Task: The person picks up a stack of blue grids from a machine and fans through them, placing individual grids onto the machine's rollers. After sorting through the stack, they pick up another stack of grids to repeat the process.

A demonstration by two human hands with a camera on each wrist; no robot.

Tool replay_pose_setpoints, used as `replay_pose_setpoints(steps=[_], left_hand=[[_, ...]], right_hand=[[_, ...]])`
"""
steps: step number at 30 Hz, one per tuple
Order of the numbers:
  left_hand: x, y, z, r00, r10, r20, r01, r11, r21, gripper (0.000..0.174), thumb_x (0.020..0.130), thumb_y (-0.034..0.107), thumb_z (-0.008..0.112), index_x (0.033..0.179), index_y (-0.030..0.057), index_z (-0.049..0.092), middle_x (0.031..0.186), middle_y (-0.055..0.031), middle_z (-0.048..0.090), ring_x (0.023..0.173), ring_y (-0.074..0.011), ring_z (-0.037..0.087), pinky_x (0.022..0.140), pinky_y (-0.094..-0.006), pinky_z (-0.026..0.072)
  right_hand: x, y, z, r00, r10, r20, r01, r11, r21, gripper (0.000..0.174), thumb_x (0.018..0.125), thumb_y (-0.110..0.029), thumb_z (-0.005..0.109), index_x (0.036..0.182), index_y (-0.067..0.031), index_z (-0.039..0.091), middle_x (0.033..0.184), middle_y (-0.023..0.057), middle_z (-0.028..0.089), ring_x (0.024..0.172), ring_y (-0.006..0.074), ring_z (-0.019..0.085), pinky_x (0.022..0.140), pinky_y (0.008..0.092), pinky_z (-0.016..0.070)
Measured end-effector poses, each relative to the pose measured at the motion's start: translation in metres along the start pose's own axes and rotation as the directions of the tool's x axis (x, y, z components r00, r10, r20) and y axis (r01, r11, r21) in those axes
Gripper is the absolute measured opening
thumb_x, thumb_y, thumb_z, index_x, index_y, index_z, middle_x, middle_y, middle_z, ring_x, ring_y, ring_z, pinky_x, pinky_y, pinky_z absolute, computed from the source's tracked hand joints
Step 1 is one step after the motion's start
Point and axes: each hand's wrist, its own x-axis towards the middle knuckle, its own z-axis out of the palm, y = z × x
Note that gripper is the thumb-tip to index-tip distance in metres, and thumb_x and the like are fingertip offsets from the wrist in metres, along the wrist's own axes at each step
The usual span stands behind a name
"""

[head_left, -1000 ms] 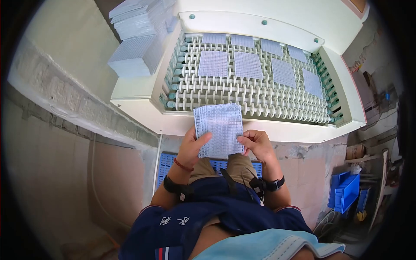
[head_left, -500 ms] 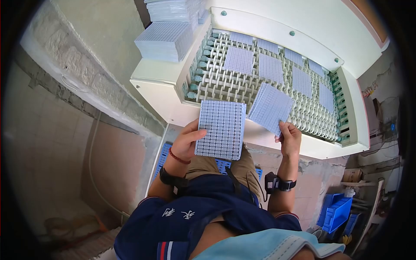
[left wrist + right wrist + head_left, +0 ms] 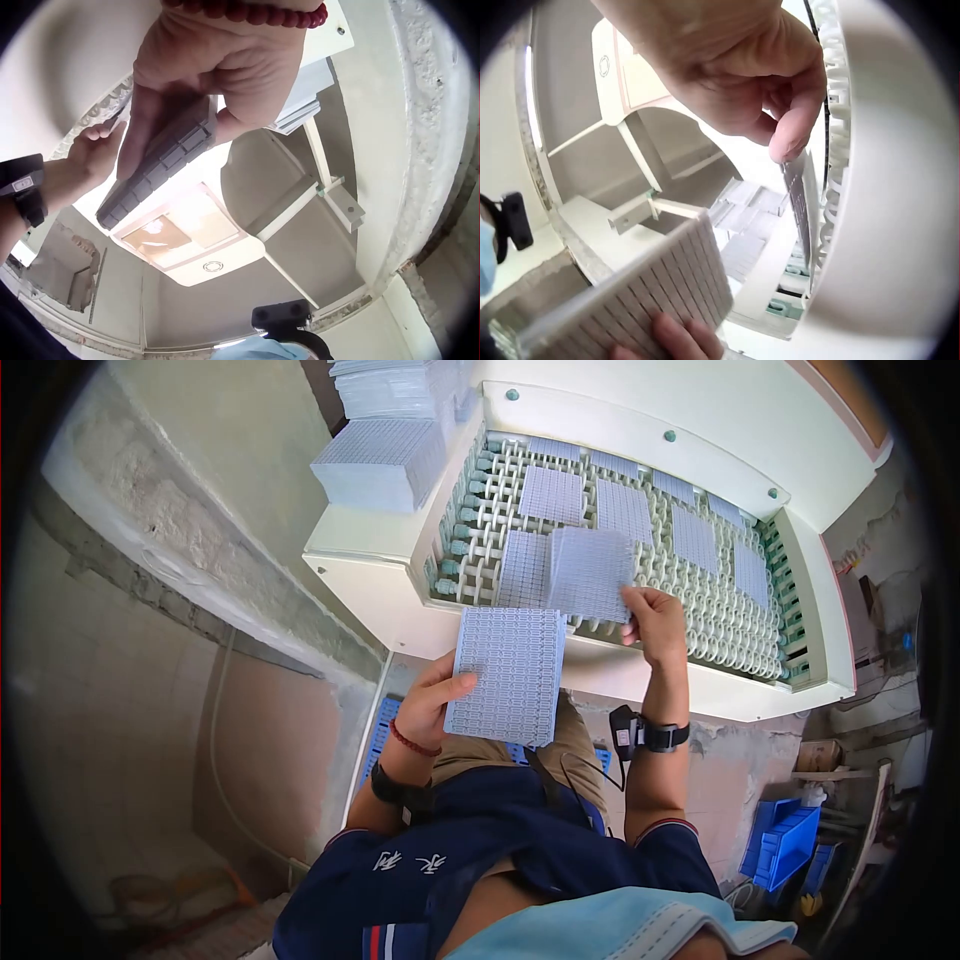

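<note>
My left hand grips a thick stack of light blue gridded panels in front of the machine, thumb on top. In the left wrist view that stack shows edge-on between fingers and thumb. Out over the rollers, my right hand pinches a few thin panels by their near right corner. From the right wrist, the pinched panels appear nearly edge-on below the fingertips. Beside them a single panel lies on the rollers at the front left, partly overlapped in the head view.
White roller conveyor in a cream machine housing. Several panels lie in rows farther in. Tall stacks of panels stand on the housing's left ledge. Blue crates sit on the floor at right.
My right hand took a few panels off the stack and carried them up over the conveyor. One panel now lies on the front left rollers. The left hand kept its stack.
</note>
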Motion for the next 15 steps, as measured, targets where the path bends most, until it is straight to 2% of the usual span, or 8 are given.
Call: replay_pose_setpoints(steps=[3, 5, 6, 8, 9, 10, 13, 15], left_hand=[[0.006, -0.005, -0.005, 1.000, -0.017, 0.005, 0.017, 1.000, 0.016, 0.045, 0.082, 0.008, 0.051, 0.122, -0.0069, 0.036, 0.113, -0.0149, 0.051, 0.100, -0.0206, 0.053, 0.085, -0.0308, 0.0433], [0.011, -0.009, -0.004, 0.999, -0.031, -0.021, 0.032, 0.999, 0.040, 0.043, 0.082, 0.007, 0.051, 0.121, -0.0063, 0.038, 0.111, -0.0141, 0.052, 0.098, -0.0201, 0.054, 0.083, -0.0306, 0.0442], [0.012, -0.011, -0.002, 0.999, -0.037, -0.011, 0.037, 0.999, 0.040, 0.043, 0.082, 0.007, 0.051, 0.121, -0.0063, 0.038, 0.111, -0.0141, 0.052, 0.098, -0.0201, 0.054, 0.083, -0.0306, 0.0442], [0.014, -0.014, 0.002, 0.998, -0.026, -0.057, 0.027, 0.999, 0.024, 0.041, 0.082, 0.006, 0.051, 0.120, -0.0059, 0.039, 0.109, -0.0138, 0.053, 0.097, -0.0197, 0.055, 0.083, -0.0309, 0.0442], [0.014, -0.016, 0.002, 0.998, -0.028, -0.057, 0.029, 0.999, 0.022, 0.041, 0.082, 0.006, 0.051, 0.120, -0.0059, 0.039, 0.109, -0.0138, 0.053, 0.097, -0.0197, 0.055, 0.083, -0.0309, 0.0442], [0.013, -0.017, 0.001, 0.998, -0.029, -0.056, 0.031, 0.999, 0.036, 0.041, 0.082, 0.006, 0.050, 0.119, -0.0057, 0.039, 0.109, -0.0137, 0.053, 0.097, -0.0197, 0.055, 0.083, -0.0309, 0.0442], [0.014, -0.016, 0.003, 0.998, -0.031, -0.055, 0.035, 0.997, 0.063, 0.040, 0.082, 0.006, 0.051, 0.119, -0.0051, 0.040, 0.109, -0.0135, 0.053, 0.097, -0.0198, 0.054, 0.083, -0.0307, 0.0442], [0.015, -0.019, 0.005, 0.998, -0.035, -0.060, 0.039, 0.997, 0.072, 0.040, 0.083, 0.007, 0.051, 0.119, -0.0048, 0.040, 0.109, -0.0134, 0.053, 0.097, -0.0198, 0.054, 0.083, -0.0306, 0.0442]], right_hand=[[0.001, 0.001, -0.035, 0.996, -0.007, -0.091, 0.000, 0.997, -0.072, 0.025, 0.081, -0.019, 0.057, 0.073, 0.0049, 0.060, 0.050, 0.0026, 0.051, 0.037, 0.0079, 0.048, 0.034, 0.0198, 0.0378], [0.010, 0.013, -0.055, 0.975, -0.103, -0.199, 0.001, 0.891, -0.454, 0.028, 0.080, -0.020, 0.057, 0.068, 0.0042, 0.060, 0.049, 0.0017, 0.050, 0.037, 0.0076, 0.045, 0.036, 0.0218, 0.0342], [0.013, 0.021, -0.069, 0.972, -0.105, -0.209, -0.002, 0.891, -0.455, 0.028, 0.080, -0.020, 0.057, 0.068, 0.0042, 0.060, 0.049, 0.0017, 0.050, 0.037, 0.0076, 0.045, 0.036, 0.0218, 0.0342], [0.018, 0.033, -0.094, 0.946, -0.219, -0.239, 0.092, 0.888, -0.450, 0.029, 0.080, -0.021, 0.057, 0.066, 0.0038, 0.060, 0.048, 0.0003, 0.048, 0.039, 0.0065, 0.041, 0.038, 0.0228, 0.0301], [0.012, 0.023, -0.103, 0.945, -0.147, -0.293, 0.046, 0.945, -0.324, 0.028, 0.080, -0.021, 0.058, 0.068, 0.0040, 0.061, 0.048, -0.0005, 0.047, 0.040, 0.0053, 0.038, 0.038, 0.0221, 0.0281], [0.009, 0.019, -0.118, 0.942, -0.117, -0.315, 0.024, 0.958, -0.284, 0.027, 0.080, -0.021, 0.058, 0.069, 0.0039, 0.061, 0.048, -0.0008, 0.046, 0.040, 0.0050, 0.037, 0.038, 0.0213, 0.0275], [0.015, 0.022, -0.167, 0.921, -0.103, -0.376, -0.032, 0.941, -0.337, 0.028, 0.079, -0.021, 0.059, 0.073, 0.0054, 0.062, 0.050, -0.0006, 0.048, 0.044, 0.0067, 0.041, 0.041, 0.0231, 0.0322], [0.018, 0.031, -0.185, 0.897, -0.202, -0.392, -0.065, 0.818, -0.572, 0.026, 0.077, -0.022, 0.059, 0.079, 0.0032, 0.063, 0.053, 0.0036, 0.054, 0.048, 0.0132, 0.049, 0.048, 0.0272, 0.0392]])
